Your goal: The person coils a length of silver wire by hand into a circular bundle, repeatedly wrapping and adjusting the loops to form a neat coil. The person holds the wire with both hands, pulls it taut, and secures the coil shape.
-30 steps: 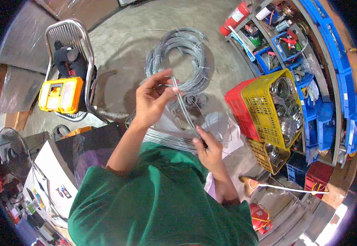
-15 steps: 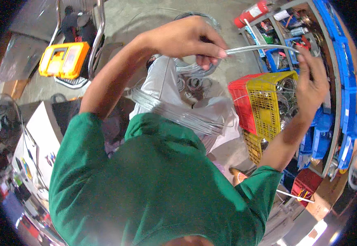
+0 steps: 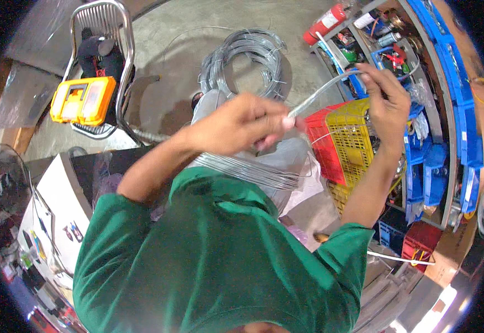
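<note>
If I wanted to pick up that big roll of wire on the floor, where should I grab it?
Probably grab the wire coil by its thick bundled ring, on the side nearest you, coming down from above. It lies flat on the concrete floor with an open middle, so fingers can hook through and wrap around the strands. Avoid the loose ends sticking out.

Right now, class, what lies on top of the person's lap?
A bundle of grey wire strands lies across the lap, over clear plastic sheet. The left forearm hides the bundle's left end.

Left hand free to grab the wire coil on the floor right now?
Probably not: the left hand is pinching the wire strand it shares with the right hand, raised above the coil.
</note>
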`<state>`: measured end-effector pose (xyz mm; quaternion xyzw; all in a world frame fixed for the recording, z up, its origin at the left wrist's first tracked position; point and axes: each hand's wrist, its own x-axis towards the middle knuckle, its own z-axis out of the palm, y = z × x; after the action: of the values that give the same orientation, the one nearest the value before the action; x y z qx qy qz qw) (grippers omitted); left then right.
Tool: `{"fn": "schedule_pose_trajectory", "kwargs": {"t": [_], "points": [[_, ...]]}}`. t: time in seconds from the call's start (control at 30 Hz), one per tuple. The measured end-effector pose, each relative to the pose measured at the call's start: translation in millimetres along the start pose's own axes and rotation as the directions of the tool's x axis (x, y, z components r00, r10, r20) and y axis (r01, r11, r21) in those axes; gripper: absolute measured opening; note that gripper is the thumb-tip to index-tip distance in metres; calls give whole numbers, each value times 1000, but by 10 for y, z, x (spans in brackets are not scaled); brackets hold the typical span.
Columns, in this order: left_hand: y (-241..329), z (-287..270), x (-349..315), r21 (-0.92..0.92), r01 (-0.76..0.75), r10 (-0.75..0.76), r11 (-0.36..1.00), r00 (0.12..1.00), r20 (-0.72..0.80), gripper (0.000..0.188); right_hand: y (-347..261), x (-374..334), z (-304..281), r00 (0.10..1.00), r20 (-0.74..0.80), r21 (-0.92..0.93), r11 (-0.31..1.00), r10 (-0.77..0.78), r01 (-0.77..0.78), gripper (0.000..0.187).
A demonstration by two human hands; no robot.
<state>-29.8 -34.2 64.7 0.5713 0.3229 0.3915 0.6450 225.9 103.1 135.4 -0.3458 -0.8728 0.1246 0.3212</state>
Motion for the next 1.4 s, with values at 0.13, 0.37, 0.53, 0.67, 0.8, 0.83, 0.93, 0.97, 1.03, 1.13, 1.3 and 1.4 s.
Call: {"fn": "schedule_pose_trajectory", "kwargs": {"t": [0.13, 0.37, 0.53, 0.67, 0.8, 0.83, 0.93, 0.97, 1.03, 1.13, 1.3, 1.4], "points": [[-139, 388, -249, -676, 135, 13, 725, 978, 209, 33, 133, -238, 201, 989, 145, 174, 983, 41, -67, 20], [274, -274, -422, -927, -374, 687, 19, 679, -260, 23, 224, -1108, 1465, 844, 451, 446, 745, 291, -496, 29], [239, -429, -131, 13, -588, 488, 809, 660, -572, 23, -253, -1442, 2000, 860, 450, 546, 689, 239, -477, 29], [-245, -294, 145, 545, -78, 302, 835, 892, -336, 17, -360, -1298, 1741, 899, 392, 411, 838, 192, -359, 22], [-625, -264, 221, 798, -124, 388, 590, 910, -146, 14, -149, -1146, 1387, 916, 356, 290, 909, 188, -299, 18], [-695, -245, 247, 829, -107, 381, 548, 915, -133, 17, -73, -1086, 1345, 917, 359, 242, 931, 176, -274, 17], [-774, -254, 322, 858, 50, 242, 510, 950, -199, 24, 72, -862, 1324, 969, 221, 242, 956, 111, -165, 14], [-762, -281, 357, 883, 19, 261, 469, 952, -159, 26, 123, -779, 1275, 949, 284, 203, 959, 135, -198, 15], [-679, -317, 465, 884, -7, 358, 467, 916, -182, 22, 205, -578, 1278, 965, 229, 122, 980, 127, -158, 13], [-459, -349, 583, 895, 14, 373, 446, 906, -200, 21, 325, -324, 1181, 995, 100, 155, 988, -15, -1, 11], [-149, -319, 630, 925, -42, 519, 378, 837, -174, 26, 319, -41, 955, 983, 172, 130, 987, 71, -94, 18], [-82, -312, 552, 930, -76, 544, 360, 827, -143, 29, 128, 93, 858, 986, 155, 92, 995, -54, 40, 17]]}}
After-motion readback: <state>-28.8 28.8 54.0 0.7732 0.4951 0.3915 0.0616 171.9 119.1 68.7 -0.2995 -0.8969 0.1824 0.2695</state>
